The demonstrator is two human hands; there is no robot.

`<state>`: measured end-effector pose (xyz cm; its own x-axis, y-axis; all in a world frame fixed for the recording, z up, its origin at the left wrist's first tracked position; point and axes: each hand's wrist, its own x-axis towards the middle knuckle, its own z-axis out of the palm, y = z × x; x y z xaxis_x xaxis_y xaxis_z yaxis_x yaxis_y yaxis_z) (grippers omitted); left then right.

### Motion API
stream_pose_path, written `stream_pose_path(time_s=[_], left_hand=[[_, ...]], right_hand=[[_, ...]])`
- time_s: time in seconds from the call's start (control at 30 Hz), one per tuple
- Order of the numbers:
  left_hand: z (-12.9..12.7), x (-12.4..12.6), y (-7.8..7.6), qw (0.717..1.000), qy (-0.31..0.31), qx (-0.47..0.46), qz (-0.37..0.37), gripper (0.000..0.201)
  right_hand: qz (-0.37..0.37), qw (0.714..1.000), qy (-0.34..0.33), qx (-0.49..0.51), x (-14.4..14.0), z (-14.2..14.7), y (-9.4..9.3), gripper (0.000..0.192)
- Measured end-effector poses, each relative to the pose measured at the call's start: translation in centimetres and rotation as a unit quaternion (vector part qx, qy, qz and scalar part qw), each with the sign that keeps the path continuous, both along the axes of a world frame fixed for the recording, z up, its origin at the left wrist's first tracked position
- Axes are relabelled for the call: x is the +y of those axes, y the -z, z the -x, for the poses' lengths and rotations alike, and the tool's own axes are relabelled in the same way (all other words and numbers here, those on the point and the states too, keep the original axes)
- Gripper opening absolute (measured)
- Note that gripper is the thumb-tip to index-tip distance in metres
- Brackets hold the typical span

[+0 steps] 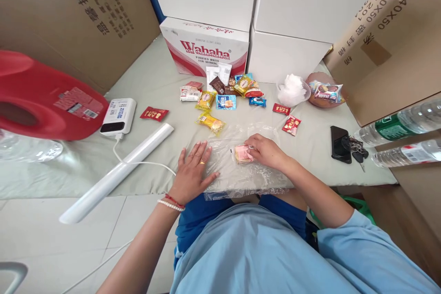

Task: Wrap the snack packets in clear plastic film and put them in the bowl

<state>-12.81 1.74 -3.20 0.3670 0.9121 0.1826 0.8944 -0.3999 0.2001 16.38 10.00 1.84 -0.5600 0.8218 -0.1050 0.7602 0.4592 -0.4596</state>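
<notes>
A sheet of clear plastic film (223, 170) lies at the table's front edge, some of it hanging over. My left hand (195, 167) rests flat on the film's left side, fingers spread, with nothing in it. Near the film's middle my right hand (263, 150) has its fingers closed on a small pink-and-tan wrapped snack packet (243, 154). Beyond the hands is a group of wrapped snacks, among them a yellow packet (211, 122) and a blue packet (226, 102). Two red packets, one of them a red-wrapped sweet (291, 125), lie to the right.
On the left are a film roll (117, 174), a white power bank (119, 116) with a cable, and a red jug (48, 101). Along the back stands a Wahaha box (206, 48). To the right are a bowl (325, 101), a phone (341, 144), keys (358, 149) and water bottles (403, 124).
</notes>
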Motion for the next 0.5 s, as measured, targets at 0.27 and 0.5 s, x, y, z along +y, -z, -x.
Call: stream_pose_path(time_s=[0.27, 0.5], left_hand=[[1.3, -4.0, -1.2, 0.981, 0.172, -0.028, 0.082, 0.079], [2.6, -4.3, 0.4, 0.990, 0.102, -0.062, 0.080, 0.031]], right_hand=[[-0.018, 0.999, -0.031, 0.012, -3.0, -2.4, -0.7, 0.050], [-0.067, 0.991, -0.111, -0.007, -9.8, -8.1, 1.0, 0.067]])
